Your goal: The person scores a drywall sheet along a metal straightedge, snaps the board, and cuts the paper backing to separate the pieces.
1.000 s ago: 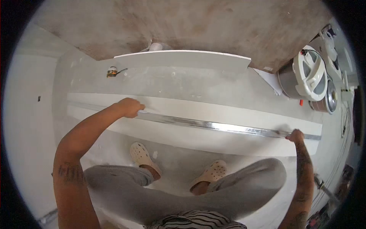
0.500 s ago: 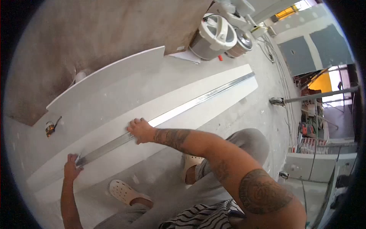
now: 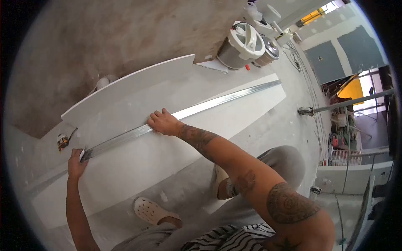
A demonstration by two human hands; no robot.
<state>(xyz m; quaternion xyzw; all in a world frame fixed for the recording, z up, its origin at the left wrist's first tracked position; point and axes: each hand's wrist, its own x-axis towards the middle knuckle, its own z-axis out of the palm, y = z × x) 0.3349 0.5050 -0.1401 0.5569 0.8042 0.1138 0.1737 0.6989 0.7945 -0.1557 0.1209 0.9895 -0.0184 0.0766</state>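
"Where are your two hands?"
"Your left hand (image 3: pixel 77 164) clamps one strip (image 3: pixel 209 104) at its left end; your right hand (image 3: pixel 164 122) grips it farther along, over one board (image 3: pixel 146 167)."
"And around you?"
"Two shoes (image 3: pixel 150 210) this side, one tape (image 3: pixel 63 141) beyond the strip, two pots (image 3: pixel 240 48) farther off."

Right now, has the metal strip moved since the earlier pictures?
Yes: around the left hand, the metal strip has shifted nearer the tape measure.
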